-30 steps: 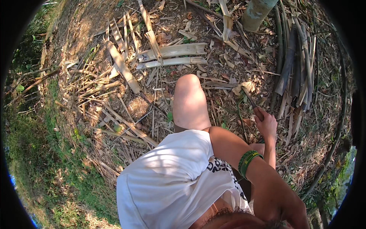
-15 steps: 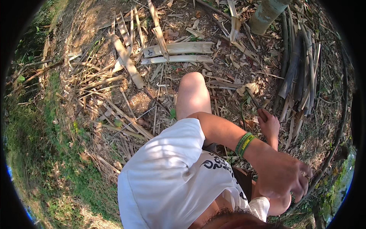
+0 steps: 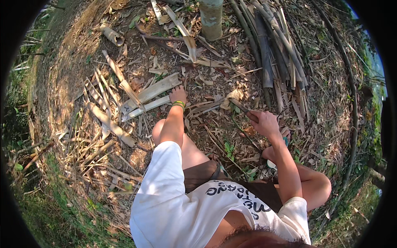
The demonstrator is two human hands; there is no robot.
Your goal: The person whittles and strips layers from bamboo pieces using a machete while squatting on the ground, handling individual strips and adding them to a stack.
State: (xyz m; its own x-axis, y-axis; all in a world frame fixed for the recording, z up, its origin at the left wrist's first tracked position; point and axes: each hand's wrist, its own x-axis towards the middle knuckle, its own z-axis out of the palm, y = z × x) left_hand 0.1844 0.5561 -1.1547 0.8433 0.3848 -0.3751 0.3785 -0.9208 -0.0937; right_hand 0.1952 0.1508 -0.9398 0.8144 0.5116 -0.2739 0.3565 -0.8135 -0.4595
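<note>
My left hand [image 3: 178,95], with green and yellow bands at the wrist, is at the near right end of a narrow split bamboo strip [image 3: 149,107]. Its fingers are curled over that end and hide it. Just beyond lies a wider split bamboo piece [image 3: 155,90], lengthwise beside the strip. My right hand [image 3: 265,123] is closed round the handle of a knife [image 3: 241,107]. The knife slants up and leftward, its far end over a dry curled leaf [image 3: 231,97].
A bundle of dark and pale bamboo poles [image 3: 275,49] lies at the far right. An upright trunk [image 3: 211,20] stands at the top middle. A hollow bamboo piece [image 3: 111,35] and a bamboo length [image 3: 111,124] lie on the left. Dry leaves and splinters litter the ground.
My left hand has swung from the lower right, across my body, out to the bamboo strip. My right hand still holds the knife. The whole view has shifted and turned.
</note>
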